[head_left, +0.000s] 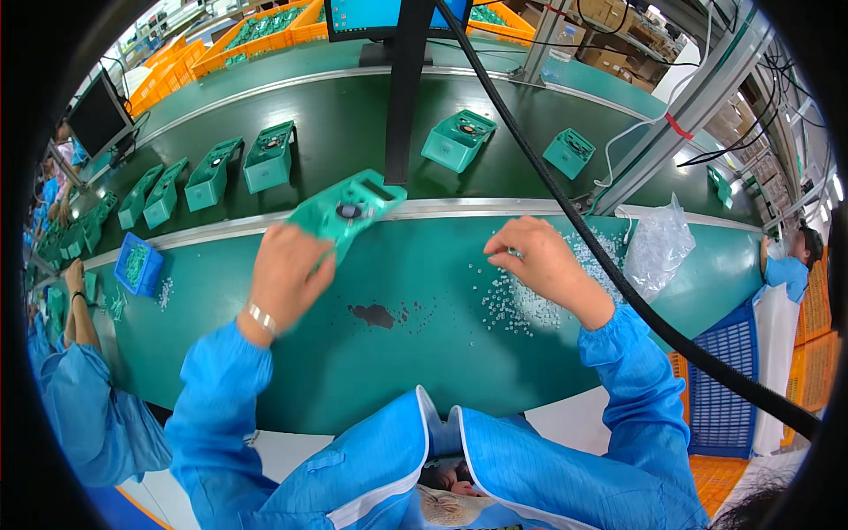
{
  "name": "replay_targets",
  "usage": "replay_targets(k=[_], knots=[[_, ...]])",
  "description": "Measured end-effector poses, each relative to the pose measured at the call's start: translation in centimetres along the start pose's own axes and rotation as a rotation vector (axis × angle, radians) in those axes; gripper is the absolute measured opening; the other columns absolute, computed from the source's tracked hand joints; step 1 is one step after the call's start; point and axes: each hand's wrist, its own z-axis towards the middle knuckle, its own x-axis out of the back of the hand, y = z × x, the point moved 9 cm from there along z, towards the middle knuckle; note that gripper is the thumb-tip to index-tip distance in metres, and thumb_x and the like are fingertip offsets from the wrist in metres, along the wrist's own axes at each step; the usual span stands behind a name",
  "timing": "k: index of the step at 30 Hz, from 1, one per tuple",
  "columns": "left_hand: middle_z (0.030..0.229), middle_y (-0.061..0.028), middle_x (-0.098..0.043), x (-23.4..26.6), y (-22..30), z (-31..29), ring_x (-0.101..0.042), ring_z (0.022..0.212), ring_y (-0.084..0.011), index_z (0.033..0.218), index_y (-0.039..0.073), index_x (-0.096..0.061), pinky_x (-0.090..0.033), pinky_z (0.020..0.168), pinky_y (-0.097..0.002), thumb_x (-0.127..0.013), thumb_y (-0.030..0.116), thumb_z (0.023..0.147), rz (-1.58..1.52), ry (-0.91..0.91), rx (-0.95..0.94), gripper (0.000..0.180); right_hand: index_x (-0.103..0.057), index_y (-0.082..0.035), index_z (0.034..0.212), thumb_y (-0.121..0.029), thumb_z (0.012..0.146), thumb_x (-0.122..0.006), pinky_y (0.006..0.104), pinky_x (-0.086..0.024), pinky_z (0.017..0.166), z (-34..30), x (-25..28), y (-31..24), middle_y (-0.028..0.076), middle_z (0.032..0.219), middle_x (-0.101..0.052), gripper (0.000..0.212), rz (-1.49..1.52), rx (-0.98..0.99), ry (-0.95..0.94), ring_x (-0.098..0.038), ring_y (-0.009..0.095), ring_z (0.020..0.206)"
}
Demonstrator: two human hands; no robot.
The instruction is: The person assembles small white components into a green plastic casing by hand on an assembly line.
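Observation:
My left hand (290,272) grips the near end of a green plastic housing (329,221), which has a round dark part and an opening set into it. The housing is tilted up over the front edge of the conveyor, slightly smeared by motion. My right hand (546,263) has its fingers curled together in a pinch; whatever is between them is hidden or too small to make out. Under and beside that hand, small clear pieces (530,309) lie spread in a loose heap on the green worktable (424,353).
Several similar green housings (269,159) rest on the dark green conveyor (344,115). A clear plastic bag (658,252) lies beyond the heap. A black cable (609,265) crosses on the right. At left stand a blue bin (139,265) and a co-worker's arm (81,309).

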Motion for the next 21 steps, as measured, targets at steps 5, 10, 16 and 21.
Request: replay_targets(k=[5, 10, 16, 21], knots=[[0.079, -0.008, -0.068, -6.7, -6.5, 7.1, -0.063, 0.083, -0.0293, 0.092, 0.008, -0.072, -0.048, 0.082, -0.0453, -0.072, 0.016, 0.084, 0.1, 0.119, 0.002, 0.011, -0.069, -0.013, 0.094, -0.018, 0.084, -0.075, 0.0454, -0.047, 0.08, -0.1, -3.2, 1.2, 0.006, 0.085, -0.068, 0.013, -0.033, -0.015, -0.003, -0.063, 0.03, 0.087], [0.081, -0.005, -0.071, -11.8, -10.7, 10.8, -0.066, 0.083, -0.0271, 0.09, 0.012, -0.072, -0.048, 0.085, -0.0454, -0.07, 0.019, 0.085, 0.203, 0.092, 0.085, 0.009, -0.068, -0.01, 0.093, -0.015, 0.086, -0.072, 0.0454, -0.052, 0.079, 1.0, -3.5, -0.3, 0.009, 0.084, -0.068, 0.01, -0.11, 0.018, -0.033, -0.065, 0.031, 0.091], [0.093, -0.0054, -0.073, -13.1, -12.1, 12.1, -0.065, 0.095, -0.0269, 0.096, 0.011, -0.073, -0.046, 0.095, -0.0443, -0.071, 0.021, 0.084, 0.239, 0.118, 0.184, 0.016, -0.069, -0.009, 0.089, -0.01, 0.082, -0.074, 0.0427, -0.051, 0.077, 1.3, -4.2, -1.1, 0.006, 0.083, -0.067, 0.009, -0.186, 0.073, -0.115, -0.063, 0.03, 0.087], [0.118, -0.0062, -0.067, -9.3, -12.6, 10.1, -0.059, 0.116, -0.0293, 0.122, 0.012, -0.069, -0.04, 0.104, -0.0467, -0.07, 0.036, 0.09, 0.34, 0.228, 0.268, 0.039, -0.061, -0.009, 0.08, -0.01, 0.08, -0.061, 0.0456, -0.046, 0.067, 0.8, -3.1, -2.9, 0.009, 0.071, -0.056, 0.001, -0.273, 0.197, -0.041, -0.062, 0.032, 0.077]])
